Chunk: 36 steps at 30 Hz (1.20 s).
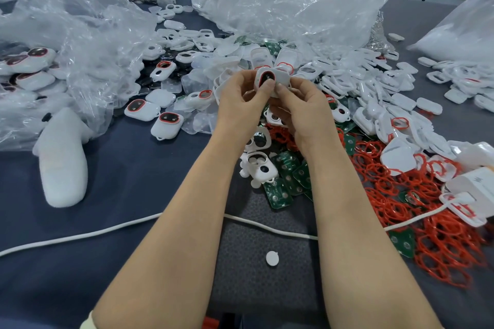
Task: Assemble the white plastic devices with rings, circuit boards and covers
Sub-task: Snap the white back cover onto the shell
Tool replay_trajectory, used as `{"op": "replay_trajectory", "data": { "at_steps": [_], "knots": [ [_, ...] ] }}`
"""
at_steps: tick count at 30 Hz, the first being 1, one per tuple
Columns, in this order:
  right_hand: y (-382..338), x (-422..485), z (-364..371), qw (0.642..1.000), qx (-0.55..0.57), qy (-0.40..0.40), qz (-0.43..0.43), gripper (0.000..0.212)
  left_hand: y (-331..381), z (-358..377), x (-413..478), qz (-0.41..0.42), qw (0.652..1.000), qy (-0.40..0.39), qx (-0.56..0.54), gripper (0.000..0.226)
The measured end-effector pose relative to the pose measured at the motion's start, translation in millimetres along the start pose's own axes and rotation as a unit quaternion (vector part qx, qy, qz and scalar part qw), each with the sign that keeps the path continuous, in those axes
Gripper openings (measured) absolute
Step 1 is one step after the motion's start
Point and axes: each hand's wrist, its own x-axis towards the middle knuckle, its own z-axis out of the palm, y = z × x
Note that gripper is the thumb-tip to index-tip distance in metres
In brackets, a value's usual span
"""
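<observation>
A white plastic device (279, 79) with a red ring around its dark oval window is held up over the parts pile. My left hand (240, 99) grips its left side, thumb on the window edge. My right hand (302, 112) grips its right side, thumb pressing its face. Red rings (395, 192) lie heaped at the right. Green circuit boards (288, 176) sit under my wrists. White covers (374, 104) spread across the middle and right. Finished devices (165, 120) lie at the left.
Crumpled clear plastic bags (280, 2) rise at the back and left (80, 35). A white foam piece (64, 165) lies at the left. A white cable (80, 235) crosses the blue cloth near me. A small white disc (272, 258) sits on the grey pad.
</observation>
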Motion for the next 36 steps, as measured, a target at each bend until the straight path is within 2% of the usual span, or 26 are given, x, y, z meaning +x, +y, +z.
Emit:
{"op": "replay_trajectory", "data": {
  "at_steps": [3,8,14,19,28,36],
  "knots": [
    [0.0,-0.5,0.8,1.0,-0.012,-0.005,-0.003,0.014,0.1,-1.2,1.0,0.02,1.0,0.009,0.023,0.01],
    [-0.5,-2.3,3.8,1.0,-0.021,-0.001,-0.017,0.011,-1.4,0.8,1.0,0.025,0.997,0.024,0.068,0.016],
    [0.4,-0.6,2.1,1.0,-0.03,-0.008,0.0,0.022,0.3,-0.1,-0.6,0.001,0.999,0.017,0.043,0.016],
    [2.6,0.8,1.9,0.999,-0.029,-0.021,0.002,0.02,0.0,-0.4,-0.7,0.005,0.999,0.027,0.033,0.011],
    [3.8,-1.1,3.0,0.998,-0.059,-0.022,-0.015,0.017,-2.1,-1.1,2.4,0.025,0.995,0.046,0.087,0.02],
    [4.3,0.9,0.4,1.0,-0.026,-0.013,0.007,0.015,-0.5,-3.1,-0.7,0.014,0.999,0.013,0.035,0.008]
  ]
}}
